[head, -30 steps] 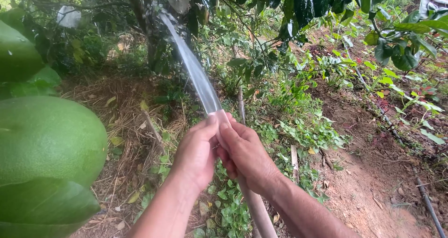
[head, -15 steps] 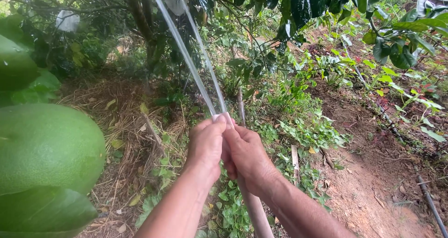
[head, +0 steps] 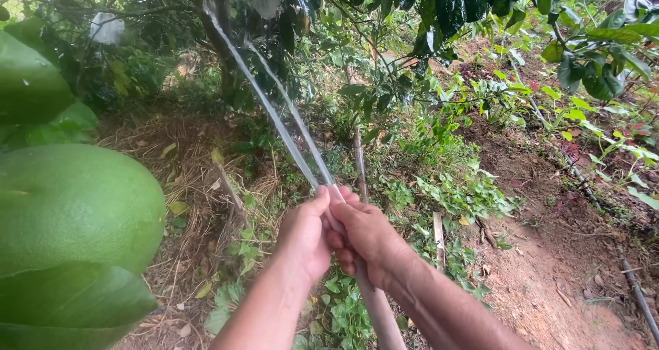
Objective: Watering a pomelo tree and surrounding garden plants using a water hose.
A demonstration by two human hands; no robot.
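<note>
Steadiness matters: left hand (head: 305, 236) and right hand (head: 367, 236), both pinched shut on the clear plastic strip (head: 288, 127) running up toward the tree trunk (head: 218, 20), apparently doubled, should keep even tension beside the green pomelo (head: 75, 209).

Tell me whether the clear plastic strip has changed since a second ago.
Yes. The clear plastic strip, pinched by the left hand and right hand, was one flat band; now it shows as two narrow strands rising toward the dark tree trunk.
</note>
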